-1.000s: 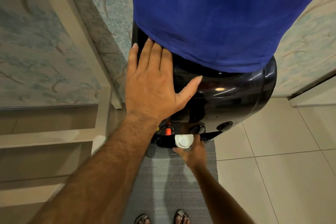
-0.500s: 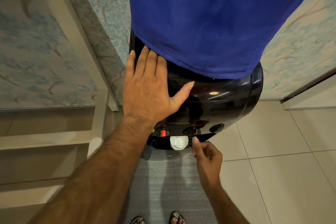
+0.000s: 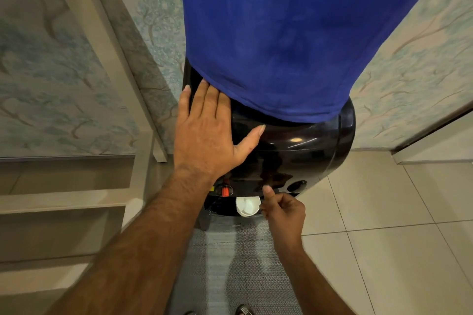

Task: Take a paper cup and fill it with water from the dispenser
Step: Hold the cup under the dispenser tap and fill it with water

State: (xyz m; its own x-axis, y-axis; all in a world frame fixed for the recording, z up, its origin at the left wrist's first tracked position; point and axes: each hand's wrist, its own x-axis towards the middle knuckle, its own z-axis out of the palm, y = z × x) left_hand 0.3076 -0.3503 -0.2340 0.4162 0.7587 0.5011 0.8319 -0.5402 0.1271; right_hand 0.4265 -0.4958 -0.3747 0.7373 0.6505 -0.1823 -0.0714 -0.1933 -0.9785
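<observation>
A black water dispenser [image 3: 307, 151] stands in front of me, its bottle under a blue cloth cover [image 3: 268, 33]. A white paper cup [image 3: 247, 206] stands by itself in the dispenser's recess, below the middle tap. My left hand [image 3: 204, 135] lies flat and open on the dispenser's top, fingers against the cloth's hem. My right hand [image 3: 284, 210] is just right of the cup with its fingers curled. Its thumb points up against the dispenser's front at the middle tap. I cannot tell whether the curled fingers touch the cup's rim. No water stream is visible.
A red tap [image 3: 225, 190] sits left of the cup and a dark tap [image 3: 297, 185] to the right. A grey mat [image 3: 243, 263] lies under my feet on the tiled floor [image 3: 384, 212]. Beige shelves [image 3: 64, 199] stand at the left, and patterned walls flank the dispenser.
My right hand let go of the cup, drew back, then returned with its thumb raised to the middle tap. The cup stays in the recess. My left hand has not moved.
</observation>
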